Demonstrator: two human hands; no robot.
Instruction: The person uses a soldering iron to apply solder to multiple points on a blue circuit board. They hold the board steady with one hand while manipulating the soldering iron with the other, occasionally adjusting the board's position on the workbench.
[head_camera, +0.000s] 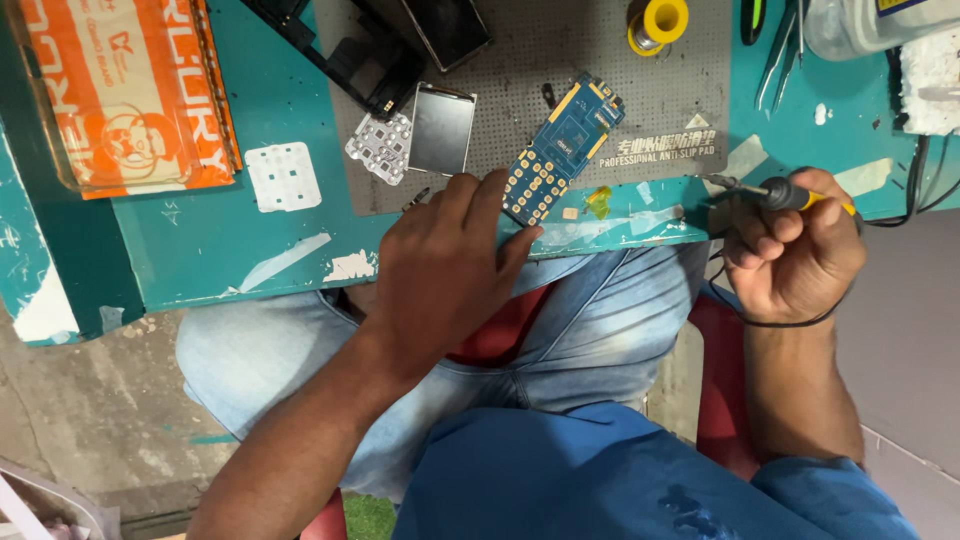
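A: Two hands in shot, both busy at the front lip of the teal workbench (200, 250). The left hand (445, 270) lies palm down over the bench edge, fingers spread a little and gripping nothing, its fingertips touching the lower end of the blue phone circuit board (562, 148).

B: And that board sits tilted on the grey anti-slip mat (660, 90), keypad contacts nearest the person, its lower corner right at the mat's front edge.

A: Over on the other side, the right hand (790, 255) is curled tight around a soldering iron (775, 192), dark grip with a yellow band, tip pointing left across the bench edge. The tip stands well clear of the board.

B: A black cable loops under that wrist. Between tip and board, a small yellow-green blob (598, 202) sits on the bench, just beside a tiny pale chip.

A: Up the mat, a small display panel (441, 128) lies face up, with a silvery keypad membrane (380, 147) touching its left side. A white keypad sheet (283, 176) rests off the mat, on the teal.

B: Top of the mat, a yellow solder spool (657, 22). Tweezers (778, 50) lie at the upper right, an orange box (125, 90) far left.

A: Below the bench: blue jeans and a red seat.
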